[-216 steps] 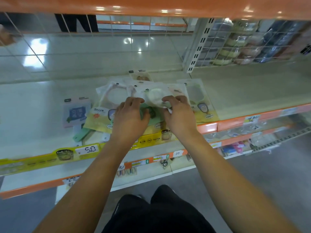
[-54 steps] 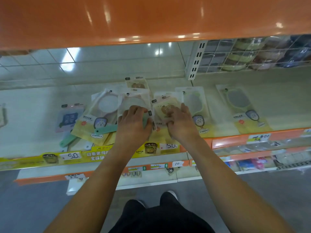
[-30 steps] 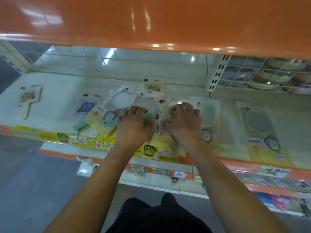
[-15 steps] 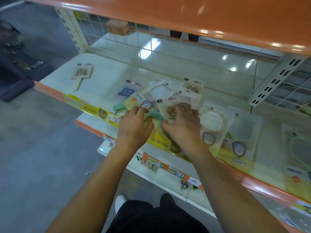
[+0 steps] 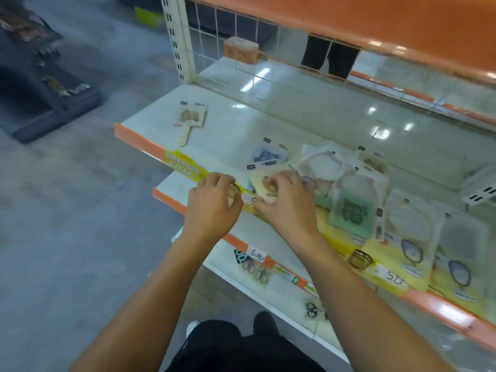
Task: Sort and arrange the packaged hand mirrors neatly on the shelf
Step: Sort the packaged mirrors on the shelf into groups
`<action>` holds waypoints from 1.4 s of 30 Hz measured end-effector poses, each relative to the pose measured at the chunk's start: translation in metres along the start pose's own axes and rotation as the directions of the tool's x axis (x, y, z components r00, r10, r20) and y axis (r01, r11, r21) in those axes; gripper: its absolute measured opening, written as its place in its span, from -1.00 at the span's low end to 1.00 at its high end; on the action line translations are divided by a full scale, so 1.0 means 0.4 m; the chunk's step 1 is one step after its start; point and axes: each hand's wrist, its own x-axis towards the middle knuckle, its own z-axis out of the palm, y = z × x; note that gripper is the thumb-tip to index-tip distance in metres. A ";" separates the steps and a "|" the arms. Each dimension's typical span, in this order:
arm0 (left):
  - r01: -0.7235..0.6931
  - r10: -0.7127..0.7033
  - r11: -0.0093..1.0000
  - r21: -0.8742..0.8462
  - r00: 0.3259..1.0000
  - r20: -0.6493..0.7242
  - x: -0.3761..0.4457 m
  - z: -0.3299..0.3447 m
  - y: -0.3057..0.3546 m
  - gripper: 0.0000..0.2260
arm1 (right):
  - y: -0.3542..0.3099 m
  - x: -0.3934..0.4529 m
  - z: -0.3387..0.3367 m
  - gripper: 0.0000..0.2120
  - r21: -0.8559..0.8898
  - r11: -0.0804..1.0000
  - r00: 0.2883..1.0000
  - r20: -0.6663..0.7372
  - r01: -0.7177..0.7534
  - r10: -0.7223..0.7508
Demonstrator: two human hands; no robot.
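Cream shelving (image 5: 236, 122) with an orange front lip stood over a grey shop floor, backed by a wire grid and roofed by an orange upper shelf (image 5: 375, 25). Near the front edge, the right hand (image 5: 287, 208) gripped a cream packaged hand mirror (image 5: 264, 183), its fingers curled over the pack's printed face and the thumb below it. The left hand (image 5: 213, 208) hung just beside it over the yellow price strip (image 5: 185, 163), fingers curled; whether it pinched the mirror's handle could not be made out. Behind and to the right lay a loose heap of packs: a blue-printed one (image 5: 268, 155), a round white mirror (image 5: 322, 166), and a green square mirror (image 5: 351, 212). Farther right, two clear packs with yellow cards (image 5: 410, 237) lay side by side. Well apart, near the shelf's left end, a single cream paddle mirror (image 5: 190, 120) lay flat with its handle toward the edge. A lower shelf (image 5: 222, 260) carried small price tags
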 end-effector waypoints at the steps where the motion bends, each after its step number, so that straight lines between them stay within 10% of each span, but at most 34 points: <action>1: 0.005 -0.005 1.000 -0.005 1.000 0.002 0.006 -0.013 -0.027 -0.73 | -0.030 0.005 0.016 -0.58 -0.004 1.000 1.000 -0.001 0.006 -0.006; 19: 0.211 -0.212 0.977 -0.028 0.976 -0.047 0.009 -0.196 -0.448 -0.70 | -0.472 0.053 0.224 -0.60 -0.003 0.989 0.979 0.142 0.150 -0.148; 42: 0.227 -0.218 0.966 0.124 0.972 -0.082 0.284 -0.189 -0.526 -0.70 | -0.524 0.379 0.319 -0.64 0.106 0.978 0.976 0.104 0.179 -0.190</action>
